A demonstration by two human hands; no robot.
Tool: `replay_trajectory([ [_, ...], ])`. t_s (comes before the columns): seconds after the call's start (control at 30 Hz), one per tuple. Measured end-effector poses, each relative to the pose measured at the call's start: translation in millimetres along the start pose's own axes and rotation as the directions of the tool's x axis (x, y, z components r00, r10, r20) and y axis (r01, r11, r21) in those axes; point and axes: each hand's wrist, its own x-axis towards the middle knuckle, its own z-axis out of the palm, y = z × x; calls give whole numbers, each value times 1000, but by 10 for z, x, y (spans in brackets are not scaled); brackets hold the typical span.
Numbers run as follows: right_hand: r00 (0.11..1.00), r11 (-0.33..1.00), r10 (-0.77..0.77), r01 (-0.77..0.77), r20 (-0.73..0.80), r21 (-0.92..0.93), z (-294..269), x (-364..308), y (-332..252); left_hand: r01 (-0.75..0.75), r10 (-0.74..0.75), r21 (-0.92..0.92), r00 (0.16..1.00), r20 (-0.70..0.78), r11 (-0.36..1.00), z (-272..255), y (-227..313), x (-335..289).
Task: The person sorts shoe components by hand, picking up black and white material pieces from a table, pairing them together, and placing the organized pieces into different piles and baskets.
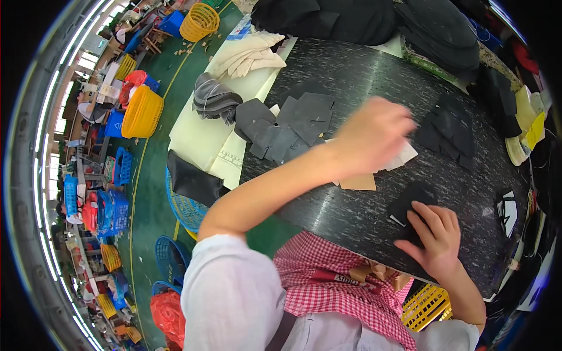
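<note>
My left hand (374, 133) is raised over the middle of the dark speckled table (351, 216). Motion smears its curled fingers, so what they hold, if anything, does not show. White card pieces (404, 157) and a tan card piece (358, 182) lie just below it. Close to the table's front edge, my right hand (436, 240) rests with fingers and thumb spread at a black cut piece (413, 202), which has a thin white strip at its left edge. Overlapping black pieces (287, 126) lie left of my left hand. Another black group (448, 131) lies to its right.
Large black stacks (328, 20) line the table's far side. Cream fabric pieces (252, 55) and a grey folded bundle (215, 96) sit at the left. White pieces (509, 213) lie at the right edge. Blue and yellow baskets (143, 111) stand on the green floor.
</note>
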Motion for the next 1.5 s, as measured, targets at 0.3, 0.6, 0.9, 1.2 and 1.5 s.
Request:
replay_trajectory([
  [0.3,969,968,-157,189,-191,164,875,1658,-210,569,-570,-21,822,-19,822,-859,-137,-996],
  [0.6,886,458,456,-312,81,832,243,1644,189,541,-539,-51,841,50,839,-889,-181,-1032],
  [0.9,763,-46,542,-390,351,920,-89,102,121,567,-487,-759,785,382,319,-46,810,-458],
  [1.2,797,616,600,-518,72,593,8,-172,189,693,-468,-469,718,516,547,159,835,-234],
  [1.5,931,905,365,-355,1,233,131,-98,354,439,-332,-223,858,392,870,288,817,-245],
])
